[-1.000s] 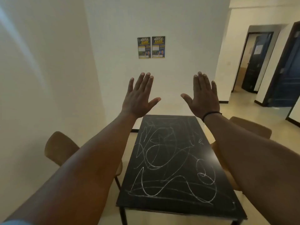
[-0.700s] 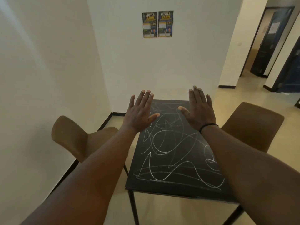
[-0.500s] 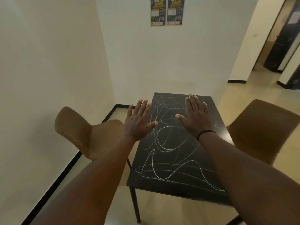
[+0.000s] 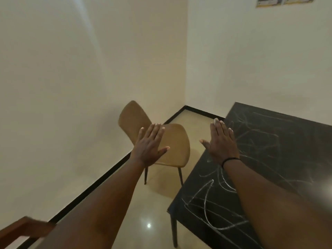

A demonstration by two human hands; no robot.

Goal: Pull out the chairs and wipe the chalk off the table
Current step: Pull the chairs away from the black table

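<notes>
Cream walls (image 4: 71, 69) meet in a corner behind, and a black skirting (image 4: 100, 178) runs along their foot. The glossy beige floor (image 4: 158, 203) shows a small bright spot of reflected light. Two posters (image 4: 285, 0) hang on the far wall, cut by the top edge. A blurred reddish-brown wooden piece (image 4: 23, 229) sits at the lower left corner.

Bare institutional room: cream walls (image 4: 71, 69), posters (image 4: 285, 0), table (image 4: 287, 150), chair (image 4: 172, 141).

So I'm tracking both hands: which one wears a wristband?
The right hand, over the chalked table, has a dark band at its wrist; the left hand has none.
</notes>
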